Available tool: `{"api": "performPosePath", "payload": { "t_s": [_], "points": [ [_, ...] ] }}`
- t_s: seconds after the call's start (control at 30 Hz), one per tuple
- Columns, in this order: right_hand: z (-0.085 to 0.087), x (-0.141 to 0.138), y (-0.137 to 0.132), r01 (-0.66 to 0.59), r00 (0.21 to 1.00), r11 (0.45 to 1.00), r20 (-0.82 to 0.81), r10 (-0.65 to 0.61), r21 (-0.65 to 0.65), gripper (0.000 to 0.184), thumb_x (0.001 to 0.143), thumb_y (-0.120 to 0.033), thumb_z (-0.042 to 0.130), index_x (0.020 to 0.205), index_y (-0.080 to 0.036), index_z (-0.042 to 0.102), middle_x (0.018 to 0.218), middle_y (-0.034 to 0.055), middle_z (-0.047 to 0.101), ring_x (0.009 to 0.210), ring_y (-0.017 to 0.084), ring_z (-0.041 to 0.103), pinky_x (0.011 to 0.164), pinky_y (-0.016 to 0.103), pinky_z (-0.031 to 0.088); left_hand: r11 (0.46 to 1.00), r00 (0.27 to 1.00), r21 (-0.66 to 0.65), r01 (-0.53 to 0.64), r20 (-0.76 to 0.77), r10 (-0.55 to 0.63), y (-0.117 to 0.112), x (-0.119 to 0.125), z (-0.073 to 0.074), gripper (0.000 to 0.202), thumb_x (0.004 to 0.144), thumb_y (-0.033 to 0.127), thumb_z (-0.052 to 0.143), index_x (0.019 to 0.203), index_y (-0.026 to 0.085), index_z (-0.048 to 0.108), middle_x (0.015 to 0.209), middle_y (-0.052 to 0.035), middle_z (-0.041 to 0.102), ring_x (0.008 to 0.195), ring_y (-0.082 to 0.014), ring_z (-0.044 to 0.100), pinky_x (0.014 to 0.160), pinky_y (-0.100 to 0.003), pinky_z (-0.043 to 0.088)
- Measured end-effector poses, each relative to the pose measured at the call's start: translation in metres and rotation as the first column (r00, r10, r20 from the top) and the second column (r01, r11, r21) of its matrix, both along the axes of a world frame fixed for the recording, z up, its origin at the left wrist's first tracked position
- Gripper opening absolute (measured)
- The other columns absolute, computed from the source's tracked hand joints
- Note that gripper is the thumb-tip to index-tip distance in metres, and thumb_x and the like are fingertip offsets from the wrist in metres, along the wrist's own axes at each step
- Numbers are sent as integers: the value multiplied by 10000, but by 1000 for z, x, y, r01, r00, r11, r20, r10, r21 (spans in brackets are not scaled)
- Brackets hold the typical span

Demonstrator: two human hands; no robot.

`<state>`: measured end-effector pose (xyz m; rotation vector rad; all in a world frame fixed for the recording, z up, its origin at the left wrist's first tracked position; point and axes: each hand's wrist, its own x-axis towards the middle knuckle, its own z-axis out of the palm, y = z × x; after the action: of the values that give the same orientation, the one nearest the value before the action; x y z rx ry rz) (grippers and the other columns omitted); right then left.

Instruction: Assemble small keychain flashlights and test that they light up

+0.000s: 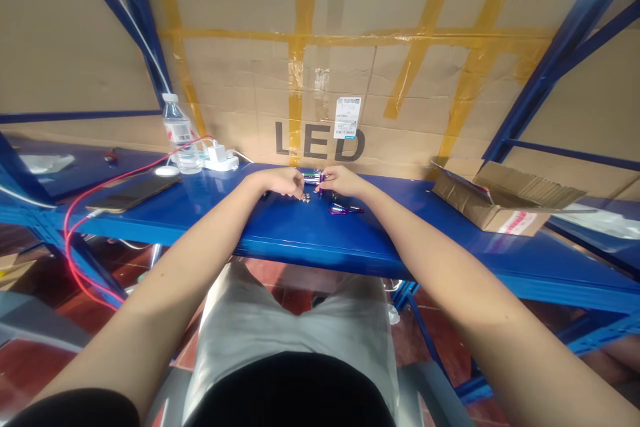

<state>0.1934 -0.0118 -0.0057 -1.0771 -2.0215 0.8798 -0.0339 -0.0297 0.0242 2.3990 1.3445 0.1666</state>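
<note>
On the blue shelf top, a small shiny purple cylinder [313, 178] lies crosswise between my two hands; its exact kind is too small to tell. My right hand [344, 180] pinches its right end between thumb and fingers. At the other end, my left hand [285, 181] is closed with fingers curled, and whatever is in them is hidden. Several tiny metallic pieces [305, 198] rest just below the left fingertips. Nearer to me, below the right hand, lie shiny purple pieces with loop-like shapes [345, 209].
An open cardboard box [505, 200] stands at the right. To the left are a water bottle [183, 137], a white power strip [220, 159], a phone [133, 193] and a red cable [93, 193]. A taped cardboard sheet [225, 87] closes off the back.
</note>
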Motion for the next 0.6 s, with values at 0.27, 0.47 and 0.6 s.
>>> {"api": "performPosePath", "payload": {
  "t_s": [0.27,0.47,0.6],
  "points": [
    [3,0,-6,1,1000,1000,21,-1,9,188,761,-121,821,854,-159,662,818,63,789,803,209,726,743,301,545,999,1000,-45,15,-14,-15,2,-6,3,389,669,417,758,972,177,794,872,-70,755,782,-195,642,699,-288,459],
    [2,1,-6,-28,1000,1000,10,28,-8,184,760,-119,817,880,-160,685,846,61,794,799,215,734,795,341,571,999,999,-40,-25,-30,24,7,-10,2,297,658,350,773,899,178,788,805,-56,745,685,-165,599,654,-276,446],
    [0,2,-1,-54,999,999,-7,54,-7,200,717,-142,848,832,-171,686,806,50,786,778,222,727,774,348,568,999,999,-11,-32,6,32,7,-10,-1,241,638,314,762,845,191,777,764,-53,732,656,-170,600,618,-277,436]
  ]
}}
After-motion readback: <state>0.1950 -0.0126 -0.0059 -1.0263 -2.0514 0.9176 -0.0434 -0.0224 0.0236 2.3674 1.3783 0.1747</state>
